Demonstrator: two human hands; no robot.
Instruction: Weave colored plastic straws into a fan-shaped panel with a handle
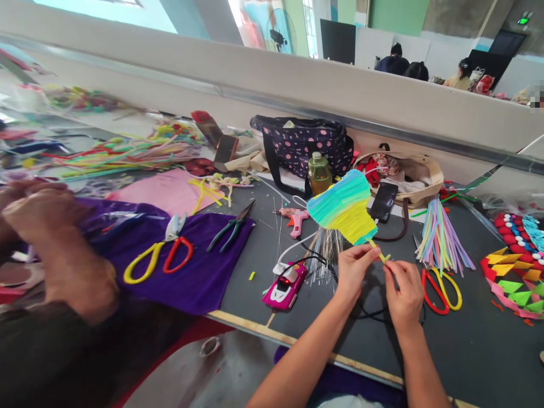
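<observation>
Beyond a low pale wall [272,85], people [393,61] sit at the far side of a room with green, white and bare grey surfaces and a fan [278,38]. On my side of it is a dark grey tabletop [255,255], its front edge trimmed with a light strip.

Near the front edge, right of the middle, I have a blue and yellow striped piece [345,207] raised over the tabletop, tilted up to the left. My left hand [352,275] is closed on its yellow stem [374,247], pinching it just below the piece. My right hand [404,294] pinches the stem's lower end, thumb and fingers together.

To the left of my hands, a pink toy car [285,286] lies near the front edge, with a pink glue gun [296,220] farther back and a bundle of thin wires [325,255] between the car and my left hand. Toward the back edge stand a dark patterned bag [306,144], a bottle [319,173] and an open beige bag [414,175], with a phone [383,202] in front of the beige one.

Just right of my right hand are red and yellow scissors [442,289], below a spray of pastel strips [442,232]. On the left, a purple cloth [204,283] carries another pair of scissors [172,249] and pliers [232,226], and a co-worker's blurred arms [72,249] reach in beside them.
</observation>
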